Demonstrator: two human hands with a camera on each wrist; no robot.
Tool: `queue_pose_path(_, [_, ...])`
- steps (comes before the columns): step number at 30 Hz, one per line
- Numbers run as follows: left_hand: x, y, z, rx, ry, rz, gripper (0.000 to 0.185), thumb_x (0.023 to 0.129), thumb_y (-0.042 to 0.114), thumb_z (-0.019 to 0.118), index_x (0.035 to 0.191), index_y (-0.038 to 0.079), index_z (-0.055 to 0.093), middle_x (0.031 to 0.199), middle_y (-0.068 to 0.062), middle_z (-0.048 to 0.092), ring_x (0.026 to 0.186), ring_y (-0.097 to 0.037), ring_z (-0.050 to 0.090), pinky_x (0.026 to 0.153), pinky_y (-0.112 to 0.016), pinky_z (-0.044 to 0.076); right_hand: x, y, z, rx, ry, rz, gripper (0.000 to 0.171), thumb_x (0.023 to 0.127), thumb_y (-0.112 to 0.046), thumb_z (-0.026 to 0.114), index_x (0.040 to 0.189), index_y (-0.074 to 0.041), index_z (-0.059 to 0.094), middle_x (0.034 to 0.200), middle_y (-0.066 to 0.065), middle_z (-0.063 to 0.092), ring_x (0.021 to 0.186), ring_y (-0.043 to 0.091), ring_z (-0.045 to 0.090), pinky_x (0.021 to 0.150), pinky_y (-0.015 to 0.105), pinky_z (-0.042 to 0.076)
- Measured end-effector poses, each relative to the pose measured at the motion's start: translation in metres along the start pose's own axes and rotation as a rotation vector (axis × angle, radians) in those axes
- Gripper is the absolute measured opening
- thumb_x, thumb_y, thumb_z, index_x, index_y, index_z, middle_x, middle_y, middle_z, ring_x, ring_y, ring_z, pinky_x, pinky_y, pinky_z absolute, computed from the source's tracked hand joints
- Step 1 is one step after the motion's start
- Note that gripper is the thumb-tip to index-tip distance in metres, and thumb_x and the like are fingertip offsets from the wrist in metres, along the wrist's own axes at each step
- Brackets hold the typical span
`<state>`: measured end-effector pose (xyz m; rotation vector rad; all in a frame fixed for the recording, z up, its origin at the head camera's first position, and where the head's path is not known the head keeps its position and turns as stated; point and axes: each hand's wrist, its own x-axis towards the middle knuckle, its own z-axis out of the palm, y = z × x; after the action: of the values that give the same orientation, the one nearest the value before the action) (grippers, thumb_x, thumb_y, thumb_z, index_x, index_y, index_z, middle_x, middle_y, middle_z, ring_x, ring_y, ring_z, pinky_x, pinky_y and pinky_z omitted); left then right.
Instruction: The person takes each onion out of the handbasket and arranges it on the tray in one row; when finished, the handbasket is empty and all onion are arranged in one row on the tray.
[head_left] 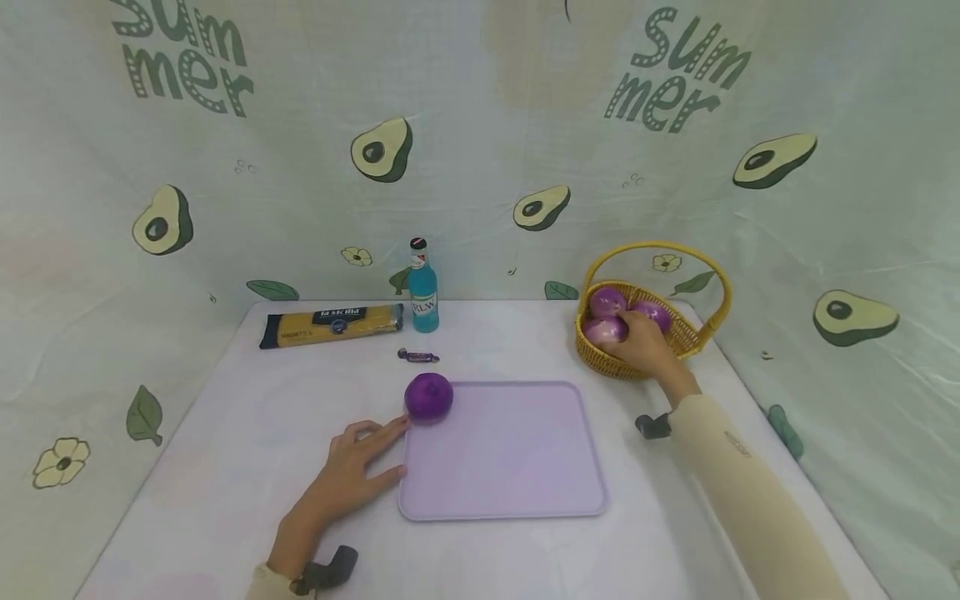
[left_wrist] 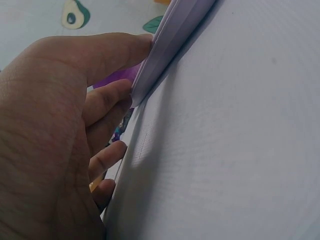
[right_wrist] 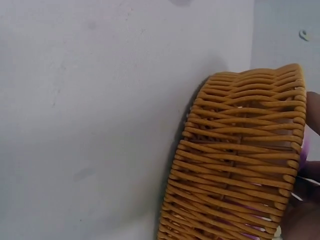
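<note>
Right hand: the right hand (head_left: 643, 343) reaches over the near rim of the basket, fingers curled down around the nearest purple onion (head_left: 606, 330); the wrist view shows only a fingertip edge at the basket's rim, so how firm the grip is cannot be told.
Basket: a woven yellow basket (head_left: 701, 333) with an arched handle stands at the far right of the table; its wicker wall (right_wrist: 240, 165) fills the right wrist view.
Basket contents: three purple onions lie in it, the nearest one under the hand, a second onion (head_left: 607, 298) behind it on the left, a third onion (head_left: 654, 313) on the right, all packed close.
Left hand: the left hand (head_left: 352, 467) lies flat on the table with fingers straight and spread, holding nothing; its fingertips (left_wrist: 125, 95) touch the left edge of the tray.
Tray: a flat lilac tray (head_left: 510, 467) sits in the middle of the table; its rim (left_wrist: 170, 45) shows close against the fingers in the left wrist view.
Tray contents: one lone purple onion (head_left: 428, 397) rests on the far left corner, just beyond the left fingertips.
Table: a white-covered table (head_left: 225, 467) carries everything.
Further back: a wrapped candy (head_left: 417, 357), a blue bottle (head_left: 423, 292) standing upright, and a spaghetti packet (head_left: 330, 324) lying flat to its left.
</note>
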<state>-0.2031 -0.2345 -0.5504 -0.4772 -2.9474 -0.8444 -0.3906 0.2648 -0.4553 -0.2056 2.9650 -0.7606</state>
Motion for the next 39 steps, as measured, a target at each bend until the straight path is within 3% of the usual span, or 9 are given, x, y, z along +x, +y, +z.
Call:
queue_pose_path(7, [0.0, 0.001, -0.003, -0.004, 0.005, 0.001, 0.069, 0.09, 0.056, 0.067, 0.152, 0.039, 0.042, 0.15, 0.017, 0.047, 0.133, -0.026, 0.035, 0.1, -0.051, 0.025, -0.01, -0.001, -0.006, 0.006, 0.052, 0.005, 0.086, 0.093, -0.039, 0.071, 0.153, 0.007, 0.029, 0.154, 0.033, 0.028, 0.14, 0.052, 0.026, 0.11, 0.064, 0.025])
queue_pose_path(14, [-0.002, 0.0, -0.001, -0.01, 0.003, -0.007, 0.069, 0.09, 0.056, 0.067, 0.152, 0.04, 0.041, 0.149, 0.017, 0.048, 0.134, -0.026, 0.035, 0.1, -0.05, 0.025, -0.018, 0.0, -0.01, -0.002, 0.131, -0.048, 0.086, 0.09, -0.034, 0.074, 0.15, 0.011, 0.032, 0.153, 0.035, 0.03, 0.139, 0.053, 0.027, 0.111, 0.063, 0.024])
queue_pose_path(23, [-0.003, -0.002, 0.002, -0.011, 0.013, 0.009, 0.069, 0.09, 0.057, 0.066, 0.152, 0.04, 0.041, 0.15, 0.019, 0.046, 0.133, -0.025, 0.034, 0.1, -0.05, 0.024, -0.027, 0.004, -0.012, -0.007, 0.213, -0.092, 0.083, 0.088, -0.031, 0.078, 0.149, 0.007, 0.036, 0.152, 0.03, 0.035, 0.138, 0.05, 0.031, 0.11, 0.063, 0.026])
queue_pose_path(39, [-0.002, 0.0, 0.0, 0.003, -0.005, -0.002, 0.07, 0.09, 0.06, 0.064, 0.153, 0.041, 0.04, 0.151, 0.018, 0.045, 0.134, -0.025, 0.033, 0.1, -0.051, 0.025, -0.042, -0.003, -0.016, 0.03, 0.254, -0.1, 0.08, 0.089, -0.033, 0.078, 0.149, 0.003, 0.039, 0.152, 0.026, 0.037, 0.139, 0.047, 0.031, 0.109, 0.062, 0.028])
